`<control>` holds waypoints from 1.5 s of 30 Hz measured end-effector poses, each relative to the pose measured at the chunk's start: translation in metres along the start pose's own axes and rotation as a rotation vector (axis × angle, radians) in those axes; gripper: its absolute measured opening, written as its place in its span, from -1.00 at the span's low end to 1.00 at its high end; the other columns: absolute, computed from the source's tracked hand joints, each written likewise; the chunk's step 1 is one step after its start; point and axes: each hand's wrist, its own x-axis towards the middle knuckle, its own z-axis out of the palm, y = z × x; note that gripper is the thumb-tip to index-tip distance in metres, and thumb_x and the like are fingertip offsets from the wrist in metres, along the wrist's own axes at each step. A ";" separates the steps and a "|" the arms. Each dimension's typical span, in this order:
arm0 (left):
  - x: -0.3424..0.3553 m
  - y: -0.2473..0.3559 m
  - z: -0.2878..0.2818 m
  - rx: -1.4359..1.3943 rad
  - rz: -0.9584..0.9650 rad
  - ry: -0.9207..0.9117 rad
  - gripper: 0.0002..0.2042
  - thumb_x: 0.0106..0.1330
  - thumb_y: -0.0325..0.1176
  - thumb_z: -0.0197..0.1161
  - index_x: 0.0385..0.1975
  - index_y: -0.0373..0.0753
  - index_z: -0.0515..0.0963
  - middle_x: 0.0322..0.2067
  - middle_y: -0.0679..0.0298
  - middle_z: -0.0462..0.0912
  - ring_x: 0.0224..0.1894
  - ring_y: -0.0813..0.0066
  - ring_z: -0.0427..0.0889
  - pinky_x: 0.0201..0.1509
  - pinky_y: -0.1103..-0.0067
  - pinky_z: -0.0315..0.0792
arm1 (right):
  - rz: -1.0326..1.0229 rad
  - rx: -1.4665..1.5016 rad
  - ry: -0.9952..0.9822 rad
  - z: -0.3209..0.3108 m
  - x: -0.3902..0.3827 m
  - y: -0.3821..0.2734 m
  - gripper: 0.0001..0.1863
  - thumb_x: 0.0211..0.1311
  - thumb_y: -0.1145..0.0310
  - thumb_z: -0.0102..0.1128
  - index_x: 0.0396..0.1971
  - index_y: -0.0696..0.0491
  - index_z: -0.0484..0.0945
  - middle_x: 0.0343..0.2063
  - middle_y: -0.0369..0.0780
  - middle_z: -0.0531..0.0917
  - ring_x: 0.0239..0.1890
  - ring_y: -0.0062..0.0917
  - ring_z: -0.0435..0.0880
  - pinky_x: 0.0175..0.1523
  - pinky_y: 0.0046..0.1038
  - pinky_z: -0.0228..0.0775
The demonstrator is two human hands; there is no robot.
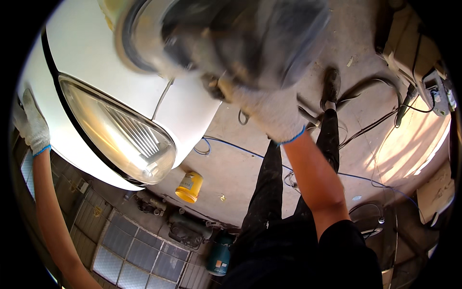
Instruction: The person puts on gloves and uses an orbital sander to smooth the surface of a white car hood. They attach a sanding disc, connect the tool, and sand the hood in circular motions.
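Observation:
My right hand (264, 106), in a pale knit work glove with a blue cuff, grips a large dark power tool (236, 38). The tool is smeared by motion; its round pad end points left over a white car panel (110, 53), and whether it touches cannot be told. It looks like a disc sander or polisher. At the far left my gloved left hand (33, 123) lies with fingers stretched along the white bodywork. Between my hands sits the car's clear headlight (118, 130). A yellowish patch (107, 12) shows on the panel at the top.
A yellow bucket (189, 187) stands on the concrete floor below the headlight. A blue hose (240, 148) and black cables (370, 127) cross the floor near my legs. A teal cylinder (220, 254) and window panes (139, 250) are at the bottom; a sheet-like board (435, 195) is at right.

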 end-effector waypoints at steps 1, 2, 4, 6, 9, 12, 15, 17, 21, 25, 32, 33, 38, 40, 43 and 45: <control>0.001 0.002 -0.001 0.006 0.002 0.000 -0.10 0.37 0.42 0.01 0.43 -0.29 0.29 0.35 -0.21 0.29 0.36 -0.19 0.39 0.39 0.08 0.40 | -0.014 -0.037 -0.003 0.003 -0.006 -0.004 -0.29 0.13 0.11 0.46 0.25 0.04 0.44 0.14 -0.07 0.56 0.10 -0.26 0.66 0.07 -0.30 0.62; 0.002 0.003 -0.004 0.010 0.005 0.001 -0.10 0.37 0.42 0.01 0.43 -0.29 0.29 0.35 -0.21 0.29 0.37 -0.19 0.39 0.39 0.07 0.40 | -0.026 -0.053 -0.009 0.006 -0.011 -0.010 -0.28 0.11 0.11 0.48 0.24 0.05 0.44 0.13 -0.07 0.56 0.09 -0.25 0.66 0.05 -0.31 0.62; 0.000 0.005 -0.009 0.016 0.009 -0.002 -0.09 0.37 0.42 0.00 0.44 -0.29 0.28 0.35 -0.21 0.28 0.37 -0.19 0.38 0.39 0.07 0.40 | -0.033 0.015 0.025 0.009 -0.012 -0.020 -0.26 0.08 0.11 0.50 0.24 0.08 0.43 0.12 -0.06 0.56 0.07 -0.24 0.67 0.02 -0.32 0.62; -0.001 0.006 -0.006 0.012 0.013 0.003 -0.09 0.37 0.43 0.00 0.44 -0.29 0.28 0.36 -0.21 0.27 0.37 -0.20 0.37 0.39 0.06 0.40 | -0.033 0.229 0.120 0.007 0.001 -0.019 -0.29 0.07 0.16 0.52 0.19 0.12 0.45 0.00 -0.07 0.66 -0.03 -0.25 0.73 -0.04 -0.32 0.64; 0.003 0.005 -0.010 0.022 0.008 0.015 -0.09 0.37 0.43 -0.01 0.45 -0.29 0.27 0.36 -0.21 0.25 0.38 -0.21 0.36 0.38 0.05 0.40 | -0.098 0.434 0.140 -0.022 0.051 -0.021 -0.45 0.08 0.26 0.50 0.06 0.13 0.55 -0.18 -0.08 0.75 -0.14 -0.24 0.78 -0.09 -0.30 0.66; 0.004 0.016 -0.007 0.007 -0.035 0.005 -0.08 0.36 0.44 -0.01 0.44 -0.29 0.27 0.35 -0.22 0.26 0.37 -0.22 0.36 0.38 0.04 0.41 | -0.006 0.275 -0.106 -0.045 0.076 -0.008 -0.52 0.12 0.22 0.45 0.03 0.04 0.58 -0.10 -0.09 0.71 -0.06 -0.22 0.73 -0.06 -0.26 0.66; 0.008 0.018 -0.017 0.055 -0.045 -0.004 -0.08 0.36 0.43 0.02 0.43 -0.30 0.29 0.33 -0.23 0.28 0.34 -0.21 0.39 0.36 0.06 0.43 | -0.383 -0.438 -0.109 -0.045 0.052 0.029 -0.51 0.20 0.11 0.36 0.15 -0.21 0.57 0.12 -0.09 0.60 0.17 -0.19 0.58 0.03 -0.17 0.65; 0.008 0.016 -0.012 0.099 0.114 0.059 -0.10 0.37 0.41 0.03 0.42 -0.31 0.30 0.32 -0.23 0.30 0.32 -0.20 0.41 0.34 0.07 0.45 | -0.474 -0.715 -0.076 -0.035 0.041 0.024 -0.49 0.18 0.09 0.37 0.16 -0.22 0.58 0.15 -0.08 0.59 0.20 -0.14 0.56 0.06 -0.13 0.62; 0.003 0.052 -0.015 0.021 -0.014 0.063 -0.15 0.38 0.38 0.05 0.42 -0.25 0.32 0.28 -0.21 0.33 0.30 -0.18 0.43 0.32 0.07 0.46 | -0.231 -0.588 -0.041 -0.015 -0.006 -0.028 -0.36 0.08 0.19 0.47 0.20 -0.03 0.50 0.09 -0.08 0.64 0.11 -0.19 0.64 0.12 -0.21 0.56; 0.006 0.042 -0.018 0.023 -0.063 0.029 -0.16 0.36 0.39 0.04 0.42 -0.20 0.34 0.31 -0.17 0.30 0.32 -0.18 0.41 0.34 0.06 0.45 | 0.502 0.529 -0.126 -0.006 -0.055 -0.032 -0.15 0.04 0.32 0.57 0.34 0.07 0.33 0.11 -0.11 0.65 0.12 -0.44 0.68 0.22 -0.42 0.52; 0.008 0.050 -0.018 -0.011 0.002 0.070 -0.17 0.39 0.38 0.05 0.42 -0.22 0.32 0.27 -0.14 0.35 0.30 -0.14 0.45 0.28 0.06 0.53 | 0.048 -0.194 -0.075 -0.025 0.006 -0.060 -0.18 -0.04 0.26 0.62 0.26 0.08 0.42 0.07 -0.11 0.65 0.09 -0.33 0.69 0.18 -0.37 0.54; 0.011 0.048 -0.020 -0.019 -0.020 0.053 -0.16 0.38 0.38 0.06 0.41 -0.22 0.33 0.27 -0.14 0.35 0.30 -0.14 0.45 0.28 0.06 0.54 | -0.009 -0.301 -0.069 -0.027 0.021 -0.060 -0.23 -0.02 0.26 0.59 0.23 0.08 0.45 0.06 -0.12 0.65 0.08 -0.30 0.68 0.16 -0.35 0.54; 0.007 0.048 -0.021 -0.014 -0.068 0.038 -0.16 0.37 0.37 0.09 0.38 -0.28 0.37 0.26 -0.19 0.38 0.29 -0.18 0.47 0.32 0.08 0.50 | -0.171 -0.469 -0.018 -0.022 0.018 -0.063 -0.42 0.09 0.27 0.46 0.14 0.07 0.54 0.04 -0.15 0.66 0.09 -0.24 0.66 0.13 -0.28 0.56; 0.009 0.051 -0.017 -0.024 -0.085 0.030 -0.15 0.37 0.39 0.08 0.39 -0.26 0.35 0.26 -0.18 0.37 0.30 -0.17 0.45 0.31 0.08 0.51 | 0.228 0.096 -0.160 -0.021 -0.011 -0.066 -0.37 0.17 0.27 0.40 0.24 0.08 0.43 0.11 -0.12 0.62 0.15 -0.24 0.62 0.19 -0.25 0.53; 0.012 0.064 -0.028 -0.014 -0.092 0.017 -0.11 0.36 0.43 0.05 0.40 -0.27 0.31 0.25 -0.17 0.35 0.30 -0.14 0.43 0.28 0.09 0.54 | 0.640 0.651 -0.118 -0.006 -0.050 -0.061 -0.26 0.14 0.30 0.46 0.31 0.09 0.34 0.12 -0.13 0.62 0.16 -0.34 0.62 0.22 -0.35 0.50; 0.013 0.061 -0.028 -0.002 -0.066 0.013 -0.11 0.37 0.42 0.04 0.41 -0.28 0.30 0.25 -0.18 0.34 0.31 -0.13 0.41 0.31 0.08 0.50 | 0.644 0.625 -0.178 0.000 -0.068 -0.052 -0.19 0.09 0.29 0.53 0.33 0.08 0.33 0.09 -0.14 0.64 0.13 -0.39 0.65 0.19 -0.42 0.51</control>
